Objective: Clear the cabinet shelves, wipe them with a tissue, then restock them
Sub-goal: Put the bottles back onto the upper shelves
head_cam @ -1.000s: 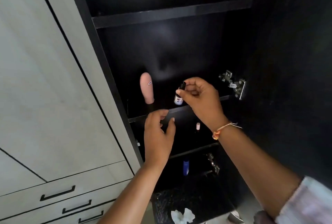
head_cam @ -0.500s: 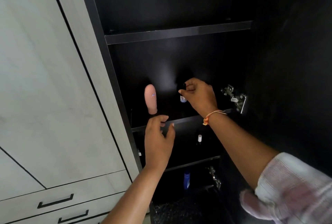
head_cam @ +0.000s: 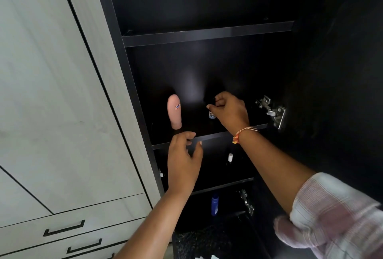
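Inside the open black cabinet, my right hand (head_cam: 227, 110) is closed around the black cap of a small bottle (head_cam: 211, 114) with a blue and white label, low over the middle shelf (head_cam: 211, 137). A pink bottle (head_cam: 174, 111) stands upright on the same shelf to the left. My left hand (head_cam: 183, 162) hovers in front of the shelf edge, fingers apart, holding nothing. A small white-capped item (head_cam: 230, 157) sits on the shelf below, and a blue bottle (head_cam: 215, 204) stands lower still.
An upper shelf (head_cam: 207, 33) is bare. A metal hinge (head_cam: 273, 111) juts out at the cabinet's right side, with the dark open door beyond it. Pale cabinet fronts with black drawer handles (head_cam: 64, 228) fill the left. A black speckled counter (head_cam: 199, 242) lies below.
My right hand has carried the small bottle further into the cabinet and down toward the middle shelf. My left hand has stayed near the shelf edge. The view has tilted upward.
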`<action>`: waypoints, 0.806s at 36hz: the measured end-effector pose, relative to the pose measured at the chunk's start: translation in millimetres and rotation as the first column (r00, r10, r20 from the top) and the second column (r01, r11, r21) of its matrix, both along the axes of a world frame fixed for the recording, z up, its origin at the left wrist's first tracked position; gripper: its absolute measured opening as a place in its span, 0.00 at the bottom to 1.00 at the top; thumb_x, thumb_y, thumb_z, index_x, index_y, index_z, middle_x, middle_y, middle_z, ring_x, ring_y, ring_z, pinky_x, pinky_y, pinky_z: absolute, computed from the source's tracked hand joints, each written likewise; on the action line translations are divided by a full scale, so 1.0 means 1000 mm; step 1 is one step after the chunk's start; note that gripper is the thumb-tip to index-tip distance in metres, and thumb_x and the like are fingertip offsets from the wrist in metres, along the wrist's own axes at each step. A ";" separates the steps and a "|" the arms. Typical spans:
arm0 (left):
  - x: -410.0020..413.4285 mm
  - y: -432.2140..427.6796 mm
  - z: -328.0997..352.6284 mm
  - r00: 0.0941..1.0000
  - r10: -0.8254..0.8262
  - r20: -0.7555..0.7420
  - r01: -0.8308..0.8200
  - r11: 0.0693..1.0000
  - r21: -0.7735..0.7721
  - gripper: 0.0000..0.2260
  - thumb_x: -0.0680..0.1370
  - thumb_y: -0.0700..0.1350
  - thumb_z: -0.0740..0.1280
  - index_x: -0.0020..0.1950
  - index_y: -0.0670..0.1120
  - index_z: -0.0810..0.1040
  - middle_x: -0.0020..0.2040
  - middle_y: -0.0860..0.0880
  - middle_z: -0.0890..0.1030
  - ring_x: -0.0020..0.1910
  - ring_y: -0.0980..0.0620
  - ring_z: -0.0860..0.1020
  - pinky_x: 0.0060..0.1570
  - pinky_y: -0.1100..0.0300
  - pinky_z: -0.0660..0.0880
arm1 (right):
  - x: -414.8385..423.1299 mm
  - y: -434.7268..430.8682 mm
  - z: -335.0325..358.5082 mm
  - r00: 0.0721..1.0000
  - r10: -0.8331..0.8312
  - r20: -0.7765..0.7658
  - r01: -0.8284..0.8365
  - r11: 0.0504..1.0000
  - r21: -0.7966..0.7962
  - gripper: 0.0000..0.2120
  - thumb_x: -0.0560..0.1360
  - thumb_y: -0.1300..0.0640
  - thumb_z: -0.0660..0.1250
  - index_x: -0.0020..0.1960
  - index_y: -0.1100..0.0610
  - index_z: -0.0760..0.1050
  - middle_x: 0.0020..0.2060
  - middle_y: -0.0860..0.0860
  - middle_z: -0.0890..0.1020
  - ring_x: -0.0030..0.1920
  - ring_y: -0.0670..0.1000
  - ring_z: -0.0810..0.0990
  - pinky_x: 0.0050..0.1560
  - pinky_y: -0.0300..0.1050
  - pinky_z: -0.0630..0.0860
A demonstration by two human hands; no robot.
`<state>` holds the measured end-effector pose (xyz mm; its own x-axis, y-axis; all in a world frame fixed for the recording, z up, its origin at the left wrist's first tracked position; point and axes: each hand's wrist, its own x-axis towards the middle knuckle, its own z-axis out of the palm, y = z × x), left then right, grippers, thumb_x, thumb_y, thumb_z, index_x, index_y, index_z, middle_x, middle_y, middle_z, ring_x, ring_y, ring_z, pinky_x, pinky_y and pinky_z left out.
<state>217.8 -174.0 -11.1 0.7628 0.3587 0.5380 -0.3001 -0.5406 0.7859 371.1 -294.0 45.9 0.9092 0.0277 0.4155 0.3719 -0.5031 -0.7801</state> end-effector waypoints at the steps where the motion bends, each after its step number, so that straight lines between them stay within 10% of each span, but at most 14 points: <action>1: 0.000 0.000 -0.001 1.000 -0.002 -0.001 0.002 1.000 -0.002 0.12 0.76 0.45 0.70 0.59 0.53 0.76 0.53 0.63 0.74 0.53 0.62 0.75 0.47 0.73 0.72 | 0.000 0.000 0.000 1.000 -0.003 0.000 0.003 1.000 -0.002 0.13 0.70 0.49 0.76 0.50 0.48 0.77 0.36 0.39 0.79 0.39 0.36 0.78 0.34 0.31 0.72; 16: -0.001 0.001 -0.025 0.996 -0.080 -0.034 0.077 0.995 -0.070 0.10 0.77 0.46 0.70 0.57 0.53 0.76 0.50 0.59 0.78 0.50 0.59 0.78 0.47 0.68 0.75 | -0.033 -0.014 -0.007 0.995 -0.033 0.099 0.029 0.999 0.038 0.19 0.69 0.49 0.77 0.57 0.52 0.76 0.53 0.47 0.79 0.48 0.43 0.80 0.42 0.31 0.74; 23: -0.014 0.003 -0.066 0.963 -0.205 -0.175 0.189 0.976 -0.104 0.03 0.77 0.46 0.69 0.50 0.55 0.79 0.44 0.62 0.81 0.45 0.63 0.79 0.45 0.75 0.72 | -0.102 -0.028 -0.051 0.979 0.047 0.197 -0.074 0.988 0.135 0.06 0.73 0.53 0.74 0.44 0.53 0.79 0.40 0.45 0.80 0.40 0.43 0.80 0.40 0.33 0.78; 29: -0.040 0.007 -0.137 0.865 -0.236 -0.442 0.215 0.972 -0.099 0.03 0.78 0.52 0.67 0.44 0.56 0.79 0.38 0.60 0.82 0.39 0.64 0.81 0.39 0.70 0.75 | -0.153 -0.044 -0.145 0.997 0.039 -0.072 -0.037 0.999 0.030 0.09 0.73 0.45 0.72 0.42 0.51 0.79 0.29 0.46 0.79 0.31 0.45 0.80 0.34 0.42 0.78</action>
